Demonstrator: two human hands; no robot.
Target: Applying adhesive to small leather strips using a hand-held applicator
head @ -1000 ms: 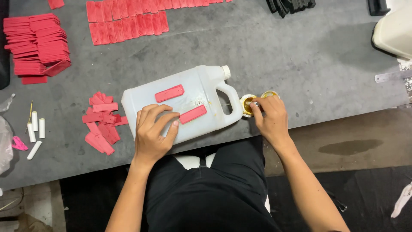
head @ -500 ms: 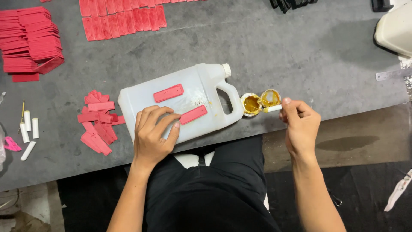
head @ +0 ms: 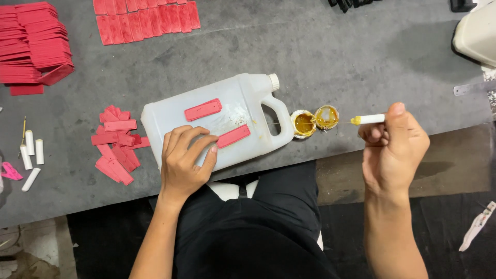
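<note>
A white plastic jug (head: 217, 121) lies on its side on the grey table (head: 336, 57). Two red flat tags rest on the jug: one (head: 203, 109) higher up, one (head: 233, 136) lower. My left hand (head: 184, 160) presses flat on the jug, fingertips touching the lower tag. My right hand (head: 393, 144) holds a white stick (head: 369, 119) whose tip is coated in yellow glue; a thin glue thread trails to two small glue pots (head: 314, 121) beside the jug's handle.
A loose pile of red tags (head: 114, 142) lies left of the jug. Stacked red tags (head: 33, 49) and a laid-out row of tags (head: 147, 20) sit at the back left. Several white sticks (head: 29, 155) lie at far left. A white container (head: 475, 33) stands at far right.
My right hand lifted the stick out of the glue pots and drew it to the right, pulling a glue thread. The left hand stayed on the jug.
</note>
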